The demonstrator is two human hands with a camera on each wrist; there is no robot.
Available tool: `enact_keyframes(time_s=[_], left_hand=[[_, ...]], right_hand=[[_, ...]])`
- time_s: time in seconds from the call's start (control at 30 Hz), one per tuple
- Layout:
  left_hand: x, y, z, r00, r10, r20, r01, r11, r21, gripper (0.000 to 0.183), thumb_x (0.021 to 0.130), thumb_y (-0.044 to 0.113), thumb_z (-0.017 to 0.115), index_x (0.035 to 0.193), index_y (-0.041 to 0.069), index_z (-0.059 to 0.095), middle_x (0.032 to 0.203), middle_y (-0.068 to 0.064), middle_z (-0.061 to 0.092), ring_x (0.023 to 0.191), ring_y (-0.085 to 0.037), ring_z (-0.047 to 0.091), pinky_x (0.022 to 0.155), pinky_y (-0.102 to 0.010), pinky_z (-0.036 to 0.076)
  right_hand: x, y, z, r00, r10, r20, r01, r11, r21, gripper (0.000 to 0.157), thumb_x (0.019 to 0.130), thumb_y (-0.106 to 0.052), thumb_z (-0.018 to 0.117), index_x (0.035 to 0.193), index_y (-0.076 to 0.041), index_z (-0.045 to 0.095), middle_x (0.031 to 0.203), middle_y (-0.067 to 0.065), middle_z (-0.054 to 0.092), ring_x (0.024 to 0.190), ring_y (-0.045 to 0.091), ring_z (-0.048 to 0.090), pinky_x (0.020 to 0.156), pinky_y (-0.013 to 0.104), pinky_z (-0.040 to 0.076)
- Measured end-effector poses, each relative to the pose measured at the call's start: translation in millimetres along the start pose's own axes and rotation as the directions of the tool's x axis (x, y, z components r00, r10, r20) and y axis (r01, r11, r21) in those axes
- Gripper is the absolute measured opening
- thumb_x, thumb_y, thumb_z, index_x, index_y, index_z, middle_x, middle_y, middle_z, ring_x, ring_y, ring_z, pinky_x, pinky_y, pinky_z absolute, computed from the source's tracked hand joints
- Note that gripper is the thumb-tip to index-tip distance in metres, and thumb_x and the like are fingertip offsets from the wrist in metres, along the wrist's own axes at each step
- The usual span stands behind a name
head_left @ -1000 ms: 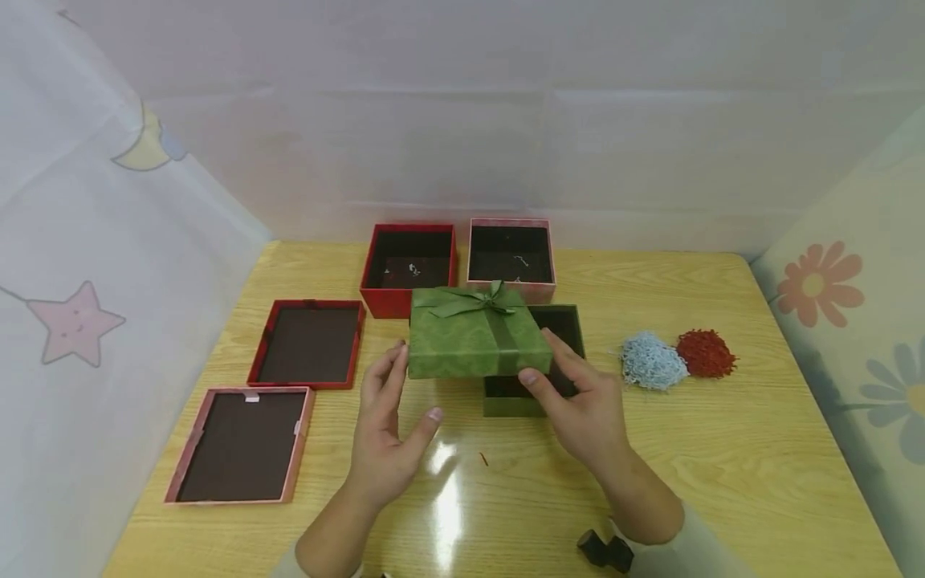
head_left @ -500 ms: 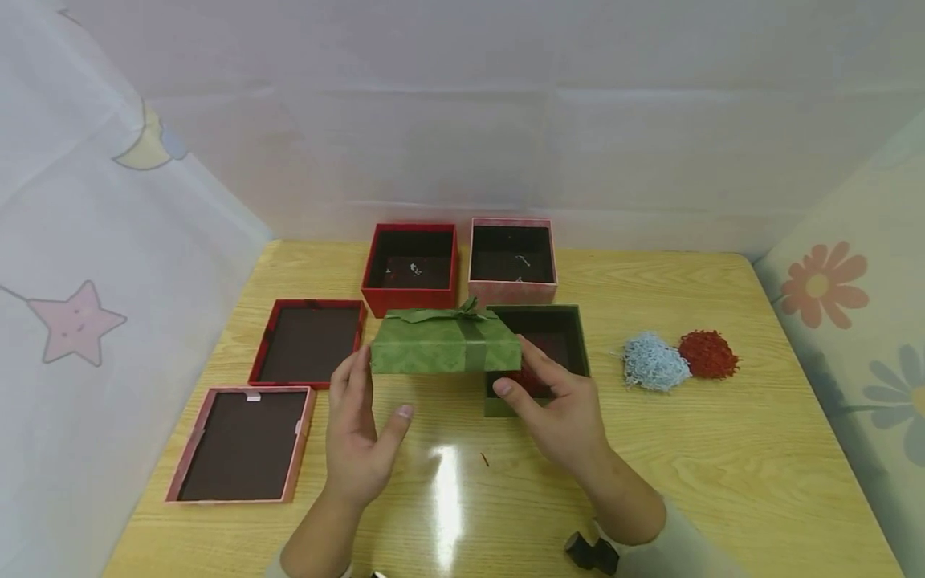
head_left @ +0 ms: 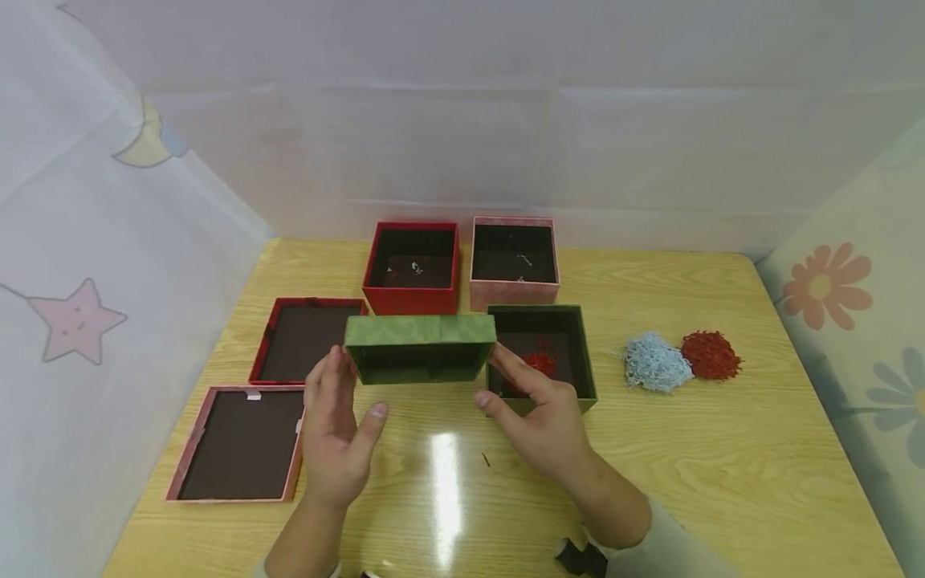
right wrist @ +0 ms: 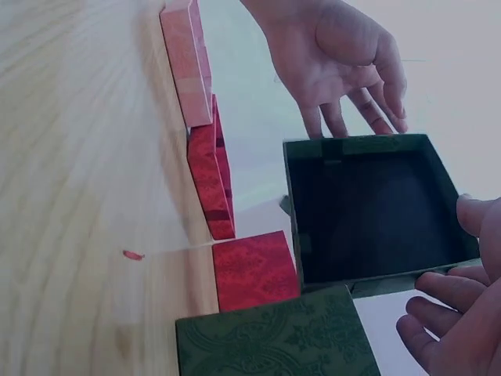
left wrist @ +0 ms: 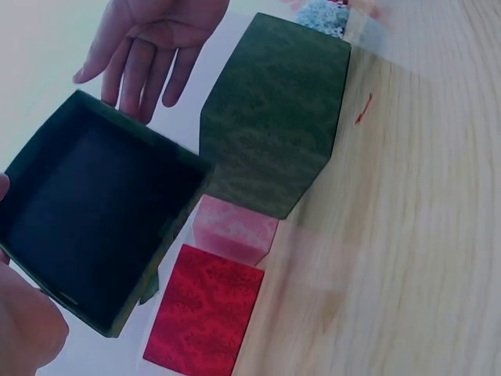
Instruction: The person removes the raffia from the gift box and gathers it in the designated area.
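A green gift-box lid is held up in front of me, tilted so its dark hollow underside faces me. The straight fingers of my left hand touch its left side, thumb standing away. My right hand holds its right end, with the thumb near the lower rim and fingers along the side. In the right wrist view the right thumb is at the lid's rim. A green ribbon edge shows behind the lid in the left wrist view. The green box base stands behind my right hand, red paper shreds inside.
A red box and a pink box stand at the back, scraps inside. A red lid and a pink lid lie upturned at left. Blue shreds and red shreds sit at right.
The green lid has moved left, away from over the green base, and tipped from its bow-side showing to its underside showing. Both hands have shifted left with it.
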State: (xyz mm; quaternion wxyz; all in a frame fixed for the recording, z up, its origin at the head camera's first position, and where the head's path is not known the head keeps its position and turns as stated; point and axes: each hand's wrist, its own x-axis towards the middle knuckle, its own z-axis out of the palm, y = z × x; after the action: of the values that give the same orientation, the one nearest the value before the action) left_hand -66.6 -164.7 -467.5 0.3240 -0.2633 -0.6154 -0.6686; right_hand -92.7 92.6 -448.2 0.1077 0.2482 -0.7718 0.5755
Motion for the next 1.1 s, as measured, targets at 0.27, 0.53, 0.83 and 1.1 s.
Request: enact_keyframes(time_s=[0.27,0.53,0.83,1.1], left_hand=[[-11.6,0.1,-20.2,0.994,-0.105,-0.02,0.103,0.993,-0.062,0.086,0.08,-0.03,0.05,0.159,-0.007,0.028,0.156,-0.026,0.028,0.139,-0.039,0.034,0.11,-0.039,0.046],[-19.0,4.3,-42.1,0.975,-0.223,0.003,0.223,0.974,-0.039,0.086,0.081,-0.031,0.046,0.161,-0.008,0.022,0.164,-0.029,0.022,0.143,-0.043,0.03,0.108,-0.03,0.05],[-24.5,12.9,-50.8,0.924,-0.383,0.001,0.383,0.923,-0.018,0.083,0.087,-0.029,0.047,0.162,-0.006,0.019,0.168,-0.025,0.021,0.157,-0.028,0.02,0.122,-0.024,0.029],[-31.3,17.5,-54.7,0.766,-0.643,-0.005,0.643,0.765,0.051,0.089,0.093,-0.018,0.061,0.166,0.016,0.024,0.172,-0.007,0.02,0.153,-0.022,0.031,0.108,-0.026,0.048]], right_hand=[[-4.6,-1.6,10.8,0.997,-0.032,0.067,0.032,0.999,0.004,0.066,0.088,-0.011,0.085,0.147,-0.001,0.057,0.146,0.011,0.058,0.131,0.028,0.059,0.107,0.04,0.051],[-10.7,-2.8,22.9,0.984,-0.022,0.177,0.026,0.999,-0.021,0.08,0.089,-0.024,0.086,0.157,-0.008,0.046,0.139,0.009,0.065,0.121,0.016,0.066,0.11,0.043,0.049],[-18.9,1.3,36.2,0.946,0.042,0.322,-0.031,0.999,-0.039,0.103,0.087,-0.037,0.086,0.166,-0.012,0.025,0.169,0.005,0.027,0.149,0.026,0.037,0.116,0.047,0.041],[-25.4,9.7,44.5,0.937,0.125,0.326,-0.091,0.989,-0.121,0.098,0.089,-0.029,0.085,0.165,-0.012,0.026,0.169,0.0,0.019,0.149,0.024,0.035,0.117,0.045,0.039]])
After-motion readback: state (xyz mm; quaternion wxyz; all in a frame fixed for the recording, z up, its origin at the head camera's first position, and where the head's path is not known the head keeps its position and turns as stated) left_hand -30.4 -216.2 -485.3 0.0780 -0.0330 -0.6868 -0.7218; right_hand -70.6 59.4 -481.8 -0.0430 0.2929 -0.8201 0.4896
